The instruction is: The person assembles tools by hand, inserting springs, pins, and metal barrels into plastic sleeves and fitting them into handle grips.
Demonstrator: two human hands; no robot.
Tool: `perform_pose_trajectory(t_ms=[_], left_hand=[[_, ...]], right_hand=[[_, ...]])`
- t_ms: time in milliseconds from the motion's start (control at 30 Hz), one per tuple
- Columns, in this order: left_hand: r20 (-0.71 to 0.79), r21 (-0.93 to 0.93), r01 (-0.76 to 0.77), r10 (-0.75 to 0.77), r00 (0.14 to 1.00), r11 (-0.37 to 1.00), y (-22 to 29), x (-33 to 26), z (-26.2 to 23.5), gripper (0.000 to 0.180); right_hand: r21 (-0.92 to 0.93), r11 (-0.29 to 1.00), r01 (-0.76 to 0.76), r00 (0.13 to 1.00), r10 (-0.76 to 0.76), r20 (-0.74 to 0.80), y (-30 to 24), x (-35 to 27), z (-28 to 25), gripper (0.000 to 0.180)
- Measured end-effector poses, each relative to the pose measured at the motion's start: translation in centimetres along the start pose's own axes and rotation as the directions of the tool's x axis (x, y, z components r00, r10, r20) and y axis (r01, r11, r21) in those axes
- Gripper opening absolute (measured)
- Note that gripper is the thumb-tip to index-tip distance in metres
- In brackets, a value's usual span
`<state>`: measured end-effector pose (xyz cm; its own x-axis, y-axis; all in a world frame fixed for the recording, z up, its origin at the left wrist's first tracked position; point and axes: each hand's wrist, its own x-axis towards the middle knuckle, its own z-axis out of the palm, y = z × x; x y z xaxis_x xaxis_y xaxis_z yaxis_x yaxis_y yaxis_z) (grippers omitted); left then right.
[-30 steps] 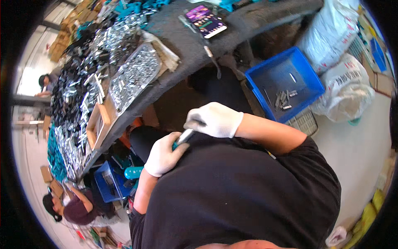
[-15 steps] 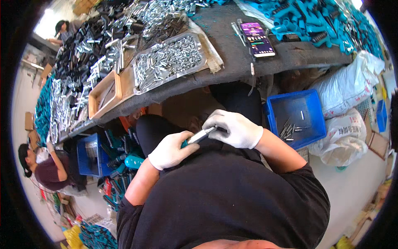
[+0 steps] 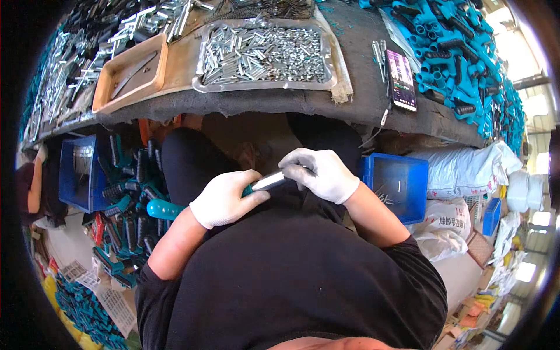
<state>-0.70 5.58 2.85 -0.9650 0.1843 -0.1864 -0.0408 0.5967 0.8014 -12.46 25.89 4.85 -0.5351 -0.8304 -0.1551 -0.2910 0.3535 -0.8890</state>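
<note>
White gloves (image 3: 221, 201) and a silvery, teal-ended rod (image 3: 270, 181) at centre; black shirt (image 3: 291, 274), lower centre. Teal-and-black handles (image 3: 462, 70), upper right.

Desk (image 3: 361, 67) runs across top of frame. On it, left to right: heap of loose parts (image 3: 131, 26) at upper left, shallow box (image 3: 131, 99) with a knife-like tool in it at the front edge, parts tray (image 3: 265, 86) at top centre, phone (image 3: 401, 81) right of the tray, pile of handles (image 3: 449, 52) at upper right. Frame centre, below desk edge: tube (image 3: 268, 182) between left hand (image 3: 224, 201) and right hand (image 3: 321, 175). Left of left hand: stacked tools (image 3: 131, 186), then left bin (image 3: 76, 189) at far left. Right of right hand: right bin (image 3: 411, 186), thin pieces inside; large sack (image 3: 472, 166) beyond it, bag (image 3: 446, 221) below the sack.
</note>
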Motion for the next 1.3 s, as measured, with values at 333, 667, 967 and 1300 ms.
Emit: perform_pose_trajectory(t_ms=[333, 667, 967, 1300], left_hand=[[-0.125, 0.055, -0.019, 0.026, 0.992, 0.998, -0.8, 0.2, -0.4, 0.037], [-0.330, -0.004, -0.153, 0.143, 0.933, 0.988, 0.5, 0.5, -0.6, 0.037], [-0.098, -0.209, -0.533, 0.525, 0.846, 0.820, 1.8, 1.0, -0.9, 0.044], [-0.731, 0.114, -0.378, 0.335, 0.594, 0.919, 1.5, 4.1, 0.6, 0.021]], right_hand=[[0.186, 0.925, -0.331, 0.940, 0.340, -0.021, -0.5, 1.5, 0.5, 0.024], [0.484, 0.875, 0.006, 0.977, 0.099, -0.191, -2.0, 1.9, 0.6, 0.025], [0.421, 0.605, 0.676, 0.610, -0.780, 0.142, -5.1, 4.3, 1.1, 0.030], [0.232, 0.776, 0.587, 0.809, -0.557, -0.186, -4.5, 6.1, 2.9, 0.015]])
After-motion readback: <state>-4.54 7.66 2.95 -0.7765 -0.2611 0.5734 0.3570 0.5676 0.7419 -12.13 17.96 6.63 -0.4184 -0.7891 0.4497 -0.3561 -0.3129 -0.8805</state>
